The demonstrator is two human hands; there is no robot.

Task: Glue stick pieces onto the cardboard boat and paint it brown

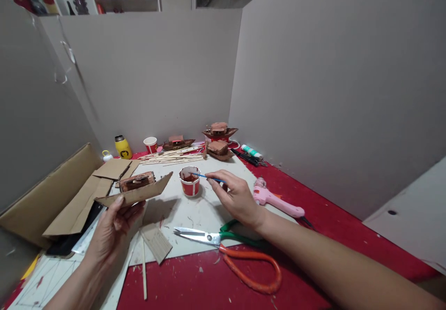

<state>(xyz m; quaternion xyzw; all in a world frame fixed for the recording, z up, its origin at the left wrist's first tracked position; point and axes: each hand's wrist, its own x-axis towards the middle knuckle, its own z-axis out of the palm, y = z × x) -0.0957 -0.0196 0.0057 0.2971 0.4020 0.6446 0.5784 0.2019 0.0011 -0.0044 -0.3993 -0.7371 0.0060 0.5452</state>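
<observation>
A cardboard boat [139, 193] with a brown-painted cabin is held up at the left, its near side still plain cardboard. My left hand [116, 226] grips it from below, thumb against the near side. Between the thumb and fingers of my right hand [233, 191] is a thin blue brush [213, 178]. The brush's tip end reaches into a red and white paper cup [190, 188], which has brown paint inside and smears round its rim. The bristles cannot be made out.
Scissors [216, 240] with green and orange handles lie below my right hand, near a pink glue gun [278, 201]. Behind are wooden sticks [170, 156], brown boats [219, 148], a yellow bottle [123, 147] and another cup [151, 145]. Cardboard sheets [76, 203] are at left.
</observation>
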